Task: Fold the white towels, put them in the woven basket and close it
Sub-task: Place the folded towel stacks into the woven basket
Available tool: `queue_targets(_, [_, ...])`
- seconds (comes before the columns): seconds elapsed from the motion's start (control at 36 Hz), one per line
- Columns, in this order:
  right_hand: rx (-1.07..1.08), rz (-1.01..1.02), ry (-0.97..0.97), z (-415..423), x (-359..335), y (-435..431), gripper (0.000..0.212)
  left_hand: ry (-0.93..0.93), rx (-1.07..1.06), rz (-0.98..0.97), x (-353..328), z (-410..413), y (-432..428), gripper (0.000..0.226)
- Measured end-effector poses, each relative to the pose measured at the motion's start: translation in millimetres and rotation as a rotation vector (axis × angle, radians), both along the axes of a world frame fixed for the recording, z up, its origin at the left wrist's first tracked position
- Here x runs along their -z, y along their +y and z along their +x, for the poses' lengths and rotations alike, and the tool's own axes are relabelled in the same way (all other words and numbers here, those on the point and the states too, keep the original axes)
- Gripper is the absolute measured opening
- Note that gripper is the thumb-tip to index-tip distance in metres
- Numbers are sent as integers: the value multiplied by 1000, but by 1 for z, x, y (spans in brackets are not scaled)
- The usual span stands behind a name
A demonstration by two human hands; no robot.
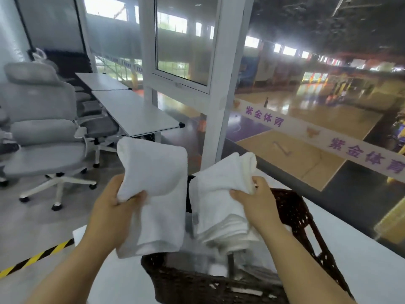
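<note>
Our left hand (114, 200) has its fingers (133, 197) clamped on the left towel (157, 189) near its folded top. That towel hangs with its long axis vertical, lower edge just above the left rim of the woven basket (293, 213) on the white desk (355, 255). Our right hand (256, 202) grips the right towel (217, 194), fingers clamped on it. It is also upright, its top leaning right and its layered lower end over the basket's opening.

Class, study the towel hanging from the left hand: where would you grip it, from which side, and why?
I'd likely grip the left towel by its folded top edge, from above on its right. It hangs limp, doubled over there; the left hand pinches its left edge, and the right hand holds the right towel.
</note>
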State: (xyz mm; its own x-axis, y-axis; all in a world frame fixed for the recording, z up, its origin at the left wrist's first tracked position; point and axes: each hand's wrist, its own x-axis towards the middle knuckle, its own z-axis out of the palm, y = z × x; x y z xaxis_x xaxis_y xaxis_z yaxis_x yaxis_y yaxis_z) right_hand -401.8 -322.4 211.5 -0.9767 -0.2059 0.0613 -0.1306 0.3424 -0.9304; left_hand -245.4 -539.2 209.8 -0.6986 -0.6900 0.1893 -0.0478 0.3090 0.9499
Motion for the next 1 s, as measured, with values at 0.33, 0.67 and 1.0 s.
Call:
queue_targets(0.33, [-49,-337,-492,-14,39,-12,38,42,79,89,15,-36,-32,32])
queue_targets(0.67, [-207,529,-650,-22,109,-15,47,63,358,227,24,-74,-43,29])
queue_targets(1.0, [-57,495,-234,-11,63,-16,19,-25,501,308,34,-92,-29,31])
